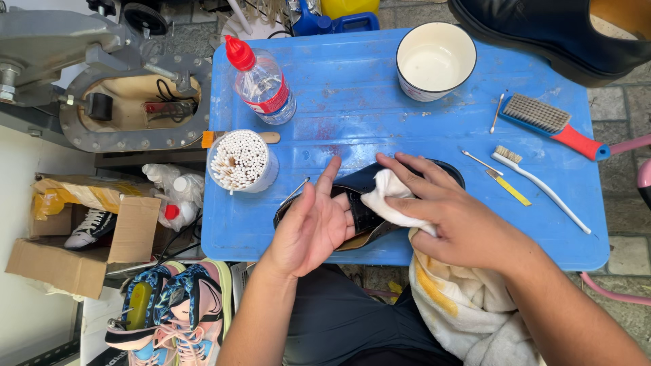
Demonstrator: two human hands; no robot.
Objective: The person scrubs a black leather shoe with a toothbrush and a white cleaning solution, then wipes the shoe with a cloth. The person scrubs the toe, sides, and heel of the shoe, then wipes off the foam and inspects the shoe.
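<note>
A dark blue-black shoe (359, 184) lies on its side on the blue plastic table (407, 129), near the front edge. My left hand (313, 224) cups the shoe from the left, palm up and fingers spread against it. My right hand (447, 213) presses a white cloth (390, 200) onto the shoe's upper. The cloth trails down over my lap, where it carries yellow stains (461, 298). Most of the shoe is hidden under both hands.
On the table stand a white bowl (435, 59), a red-capped clear bottle (261, 81), a cup of cotton swabs (241, 161), a blue-and-red brush (553, 125), a white toothbrush (536, 183) and a yellow tool (508, 188). Another black shoe (556, 34) lies top right; sneakers (169, 312) and a cardboard box (81, 230) are left.
</note>
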